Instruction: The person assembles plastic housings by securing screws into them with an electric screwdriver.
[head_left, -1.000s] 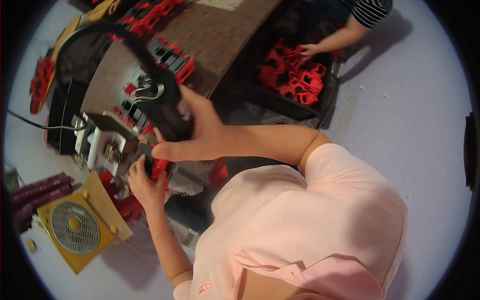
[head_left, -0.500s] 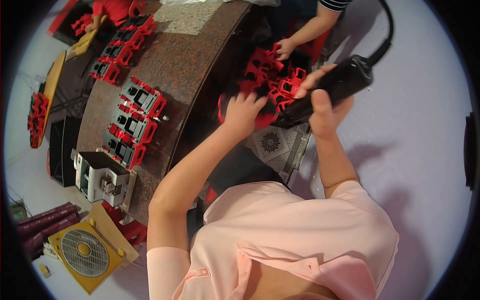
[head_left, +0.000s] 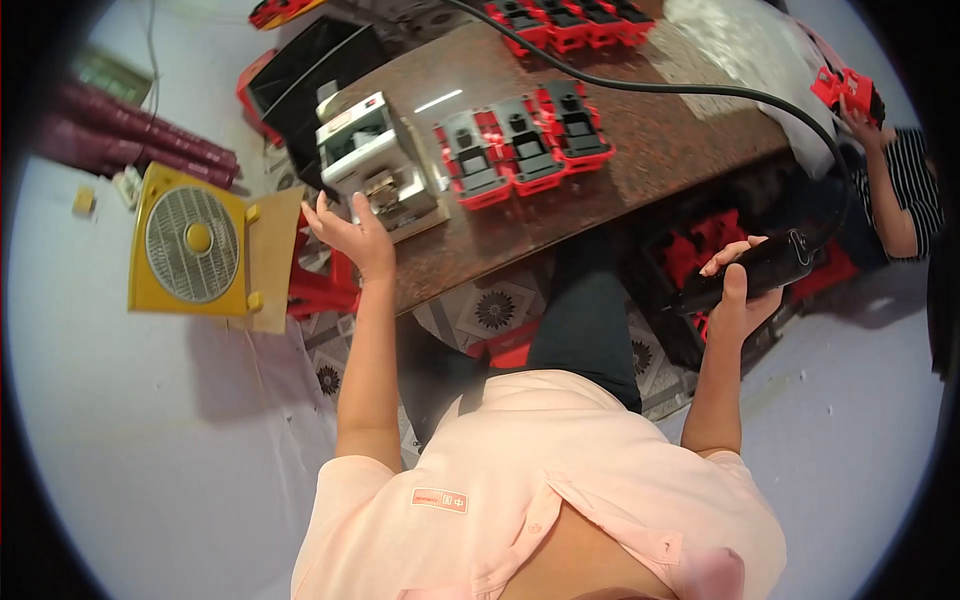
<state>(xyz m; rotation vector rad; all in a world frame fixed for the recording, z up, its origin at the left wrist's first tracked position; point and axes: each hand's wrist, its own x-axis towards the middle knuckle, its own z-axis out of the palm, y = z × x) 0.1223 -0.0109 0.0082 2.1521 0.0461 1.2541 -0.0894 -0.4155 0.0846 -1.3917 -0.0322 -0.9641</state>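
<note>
My right hand (head_left: pixel 738 310) is wrapped around a black corded electric screwdriver (head_left: pixel 760 268), its narrow end tilted down to the left above a dark crate of red parts (head_left: pixel 700 245). My left hand (head_left: pixel 358 238) is raised with fingers apart and nothing visible in it. It is at the front left corner of a white box-shaped machine (head_left: pixel 352 140), which resembles a screw feeder; whether the fingers touch it cannot be made out. Right of the machine, three red-framed assemblies with grey and black tops (head_left: pixel 522 150) stand in a row on the brown stone table (head_left: pixel 650 165).
More red-black assemblies (head_left: pixel 570 25) line the table's far side. The screwdriver's cable (head_left: pixel 690 88) arcs across the table. A co-worker's hand (head_left: pixel 868 130) holds a red part at right, near a plastic bag (head_left: pixel 745 45). At left are a yellow fan (head_left: pixel 190 238) and a black bin (head_left: pixel 315 85).
My view has swung left. My left hand has left the red parts and moved to the white machine. The screwdriver stays in my right hand. The co-worker has lifted a red part.
</note>
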